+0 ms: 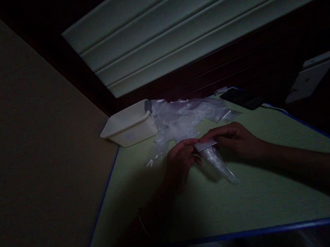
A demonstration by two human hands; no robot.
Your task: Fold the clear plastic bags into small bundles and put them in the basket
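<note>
Plastic bag (219,164), frame centre, pinched at its white strip by left hand (180,164) and right hand (236,140); the slick film may slip from either grip.

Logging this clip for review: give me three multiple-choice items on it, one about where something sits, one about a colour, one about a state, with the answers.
1. Where does the white tub sit?
A. at the far left corner of the table
B. at the near right corner
C. on the floor

2. What colour is the table's edge strip?
A. red
B. blue
C. white

3. How is the small clear bag being handled?
A. it lies untouched
B. one hand lifts it high
C. both hands pinch its top end

Answers: 1 A, the tub stands by the wall at the table's far left, beside the pile of clear bags. 2 B, a blue line borders the green top. 3 C, the left hand and right hand meet at the bag's white strip, the rest trailing on the table.
</note>
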